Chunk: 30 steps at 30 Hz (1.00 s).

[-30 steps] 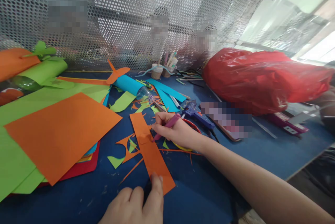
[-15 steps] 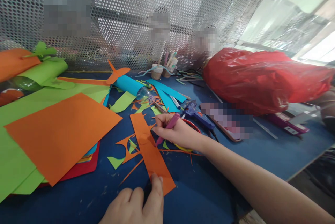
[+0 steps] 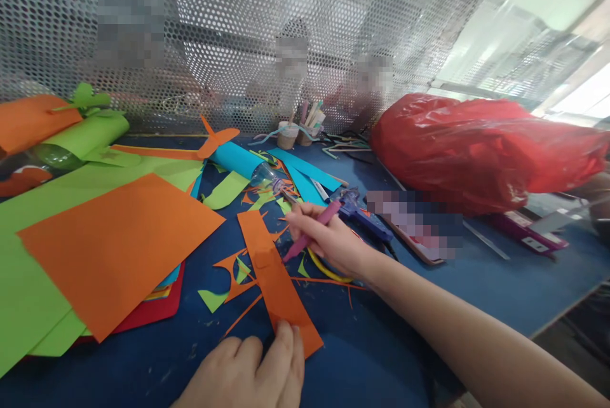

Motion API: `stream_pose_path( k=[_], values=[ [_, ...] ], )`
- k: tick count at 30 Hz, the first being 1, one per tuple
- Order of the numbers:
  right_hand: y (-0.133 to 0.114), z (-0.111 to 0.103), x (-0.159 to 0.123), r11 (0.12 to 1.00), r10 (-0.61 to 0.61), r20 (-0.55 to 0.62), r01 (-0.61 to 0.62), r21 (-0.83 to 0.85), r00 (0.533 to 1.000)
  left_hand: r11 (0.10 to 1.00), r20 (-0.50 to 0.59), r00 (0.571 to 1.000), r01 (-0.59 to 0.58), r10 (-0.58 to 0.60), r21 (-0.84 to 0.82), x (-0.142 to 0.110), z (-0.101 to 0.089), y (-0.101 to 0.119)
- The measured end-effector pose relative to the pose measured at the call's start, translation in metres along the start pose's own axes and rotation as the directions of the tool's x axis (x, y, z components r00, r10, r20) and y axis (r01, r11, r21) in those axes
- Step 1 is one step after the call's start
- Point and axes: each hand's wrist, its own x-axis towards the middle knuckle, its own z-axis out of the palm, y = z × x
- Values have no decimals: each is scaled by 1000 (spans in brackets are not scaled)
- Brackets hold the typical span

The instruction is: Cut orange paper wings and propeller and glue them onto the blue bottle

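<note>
Where the blue table (image 3: 429, 306) shows bare near its front edge, one orange paper strip (image 3: 276, 281) lies flat, running from mid-table toward the viewer.

Left hand (image 3: 248, 373): at the bottom edge of the view, fingers together and curled, fingertips pressing the near end of the strip to the table.

Right hand (image 3: 328, 236): just beside the strip's far half, fingers closed round a purple pen (image 3: 312, 230); the pen slants down to the left, its tip at the strip's right edge, whether touching cannot be told.

Orange and green paper scraps (image 3: 229, 274): scattered on the table left of the strip, some touching it.

Large orange sheet (image 3: 119, 246): left of the strip, lying on green sheets (image 3: 28, 306) and a red one.

Blue paper tube (image 3: 238, 160) with orange fins: beyond the strip, near the mesh.

Blue glue gun (image 3: 362, 214): just behind the right hand.

Red plastic bag (image 3: 476, 147): well to the right, bulky.

Small cups (image 3: 293, 135) holding sticks: at the foot of the perforated metal screen (image 3: 286, 1), which closes off the back.
</note>
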Motion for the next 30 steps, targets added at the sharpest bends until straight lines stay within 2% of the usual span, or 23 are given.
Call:
stream_pose_path(
  k=[2,4,6,7,8,9,10,12,13,14,15,17,20,25,30],
  values=[
    [2,-1,3,989,-20,-112,35,143,994,999,-68,998,15,-18,-48,6,0,-4],
    [2,-2,5,979,-41,-168,73,189,985,985,-109,988,91,-108,-144,11,-2,-10],
    [0,-2,6,967,-42,-205,91,237,978,920,-76,962,225,-262,-321,15,-5,-19],
    [-2,-2,5,961,-34,-213,91,262,976,845,-25,934,311,-356,-435,17,-8,-25],
    [-4,-1,5,955,-24,-217,87,285,976,734,40,890,400,-455,-550,18,-9,-31],
    [-6,-1,4,949,-15,-219,83,305,976,579,140,832,484,-537,-657,19,-11,-39],
    [-8,0,3,943,-11,-219,83,322,976,390,232,752,548,-617,-740,20,-11,-47],
    [-10,2,2,938,-19,-215,92,335,976,0,384,579,552,-719,-834,21,-8,-61],
    [-11,3,1,938,-29,-210,100,333,977,-139,438,519,517,-734,-845,21,-6,-67],
    [-11,4,0,942,-47,-202,111,318,978,-212,477,498,497,-725,-841,20,-3,-72],
    [-11,6,-1,948,-69,-191,124,294,979,-241,496,488,494,-718,-835,20,-1,-75],
    [-11,8,-4,959,-110,-169,149,239,979,-219,500,518,510,-694,-832,19,1,-77],
    [-10,9,-7,974,-155,-120,172,149,981,-120,464,570,537,-679,-835,19,0,-74],
    [-7,11,-11,982,-186,-30,186,1,982,32,423,610,594,-670,-804,22,-4,-71],
    [-9,13,-12,982,-172,-42,168,-87,984,166,396,681,604,-616,-780,22,-3,-70]
  ],
)
